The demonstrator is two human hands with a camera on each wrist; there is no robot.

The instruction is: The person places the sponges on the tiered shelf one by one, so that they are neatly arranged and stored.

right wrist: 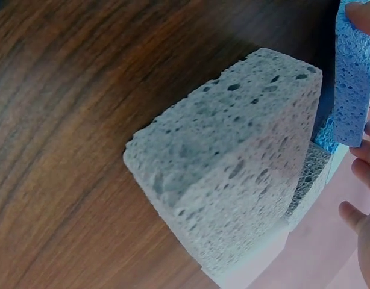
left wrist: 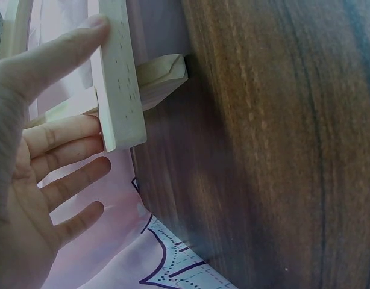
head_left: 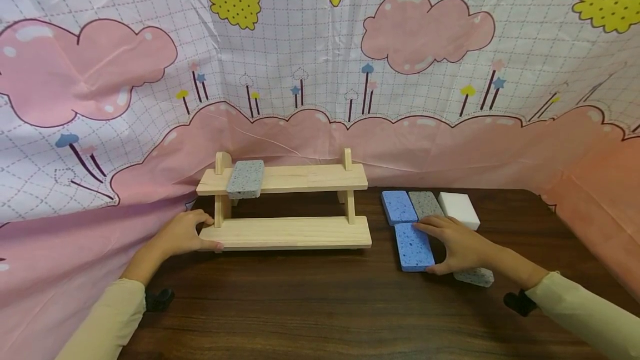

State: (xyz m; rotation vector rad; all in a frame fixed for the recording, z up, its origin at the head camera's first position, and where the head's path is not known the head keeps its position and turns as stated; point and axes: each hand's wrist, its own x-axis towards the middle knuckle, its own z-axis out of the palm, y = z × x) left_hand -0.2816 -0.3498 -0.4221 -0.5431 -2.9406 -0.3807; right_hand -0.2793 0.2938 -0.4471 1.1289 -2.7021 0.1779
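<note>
A two-tier wooden shelf (head_left: 295, 232) stands at the back left, and my left hand (head_left: 187, 232) grips the left end of its lower board. In the left wrist view the thumb (left wrist: 76, 45) lies on one side of that board, with fingertips against the other. My right hand (head_left: 457, 243) holds a blue sponge (head_left: 414, 249) by its ends between thumb and fingers; the right wrist view shows this sponge (right wrist: 354, 78) at its right edge. Whether it touches the table I cannot tell. One speckled grey sponge (head_left: 246, 178) lies on the upper board, toward its left end.
Behind the held sponge lie another blue sponge (head_left: 398, 207), a darker grey sponge (head_left: 424, 203) and a white block (head_left: 459, 210). A light grey sponge (head_left: 475, 278) is partly hidden under my right wrist. Patterned pink cloth (head_left: 300, 143) hangs behind the brown table (head_left: 300, 304).
</note>
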